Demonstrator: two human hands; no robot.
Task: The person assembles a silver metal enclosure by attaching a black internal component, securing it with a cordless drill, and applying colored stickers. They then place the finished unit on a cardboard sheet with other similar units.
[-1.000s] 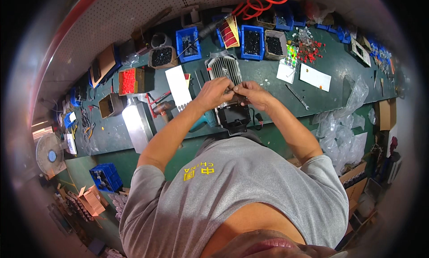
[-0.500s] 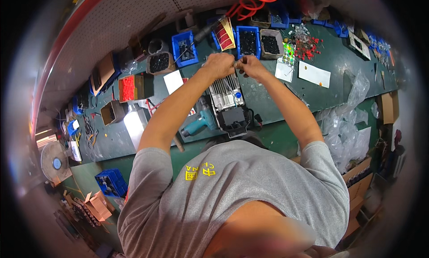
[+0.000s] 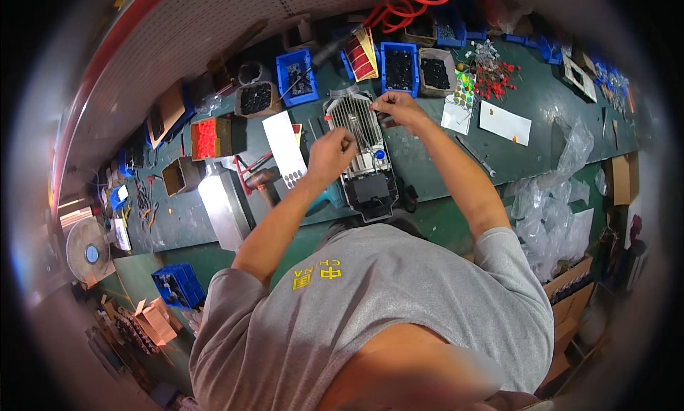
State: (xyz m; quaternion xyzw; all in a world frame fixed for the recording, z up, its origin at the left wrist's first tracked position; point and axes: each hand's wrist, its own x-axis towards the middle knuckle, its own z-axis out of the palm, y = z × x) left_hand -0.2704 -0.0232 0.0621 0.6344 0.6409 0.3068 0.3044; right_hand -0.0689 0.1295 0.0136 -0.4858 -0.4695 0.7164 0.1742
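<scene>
A silver finned motor housing (image 3: 361, 142) with a black box (image 3: 373, 190) at its near end lies on the bench in front of me. My left hand (image 3: 332, 156) hovers by the housing's left side, its fingers curled; whether they hold anything small is hidden. Over the far right edge of the fins is my right hand (image 3: 400, 112), thumb and fingers drawn together in a pinch. What the pinch holds, if anything, is too small to make out. A teal power drill (image 3: 330, 196) lies left of the housing, mostly covered by my left forearm.
Blue bins (image 3: 399, 69) of small black parts line the back. On the left are a red-filled box (image 3: 207, 139), a silver metal container (image 3: 222, 206) and a hammer (image 3: 262, 183). To the right lie a wrench (image 3: 479, 157), a white card (image 3: 504, 122) and clear plastic bags (image 3: 545, 219).
My left hand has come away from my right, moving nearer and left along the housing. My right hand stays near the far end. The far fins, hidden before, now show.
</scene>
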